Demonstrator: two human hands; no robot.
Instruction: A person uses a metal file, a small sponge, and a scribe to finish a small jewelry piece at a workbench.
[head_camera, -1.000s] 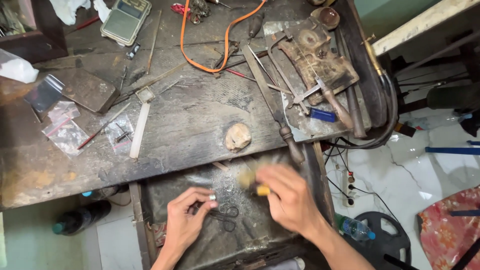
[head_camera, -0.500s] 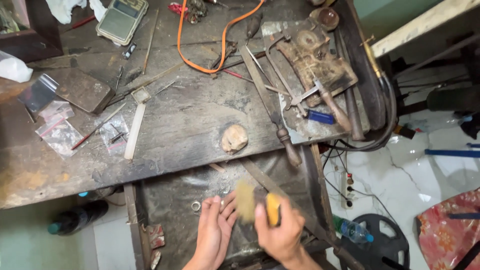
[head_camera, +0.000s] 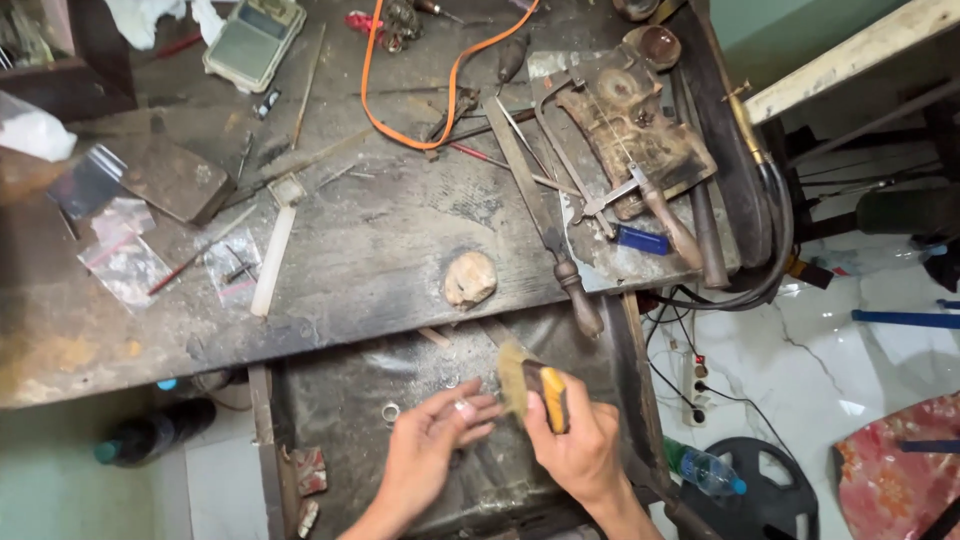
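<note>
My right hand (head_camera: 578, 440) grips a small brush (head_camera: 535, 388) with a yellow and black handle; its pale bristles point up and left over the open drawer (head_camera: 330, 400). My left hand (head_camera: 432, 450) is beside it, fingers pinched on a small metal ring (head_camera: 463, 407) right by the bristles. Another small ring (head_camera: 390, 411) lies loose on the drawer's dark bottom, just left of my left hand.
The worn wooden bench (head_camera: 380, 250) above the drawer carries a large file (head_camera: 545, 225), a saw frame (head_camera: 640, 195), an orange cable (head_camera: 420, 90), a pale lump (head_camera: 469, 278), a scale (head_camera: 252, 40) and plastic bags (head_camera: 125, 260). A power strip (head_camera: 700, 372) and bottle (head_camera: 705, 468) sit on the floor at right.
Both hands stayed over the drawer. The brush has moved up against the ring held in my left hand. The camera view has shifted slightly.
</note>
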